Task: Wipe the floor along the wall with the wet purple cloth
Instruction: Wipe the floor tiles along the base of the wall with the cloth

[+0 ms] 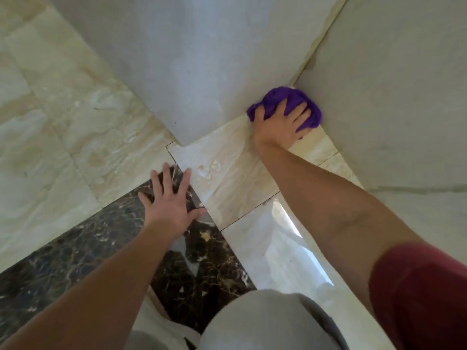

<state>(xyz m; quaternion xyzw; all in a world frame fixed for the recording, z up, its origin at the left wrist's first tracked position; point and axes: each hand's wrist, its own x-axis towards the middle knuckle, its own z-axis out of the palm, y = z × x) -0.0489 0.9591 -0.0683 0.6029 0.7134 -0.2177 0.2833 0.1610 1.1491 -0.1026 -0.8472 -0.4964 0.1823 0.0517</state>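
A bunched purple cloth [278,99] lies on the cream marble floor [232,170], pushed into the inner corner where two pale walls meet. My right hand [280,125] presses down on the cloth with fingers spread over it; the cloth shows beyond the fingertips and on both sides. My left hand [169,200] lies flat, fingers apart, on a dark brown marble strip [88,238] in the floor, holding nothing. Wet droplets [209,170] glisten on the tile between the two hands.
A grey-white wall block [189,66] juts out to an outer corner just left of the cloth. A second pale wall [394,97] runs along the right. My knee in grey trousers [265,322] fills the lower middle. Cream tiles [50,117] spread to the left.
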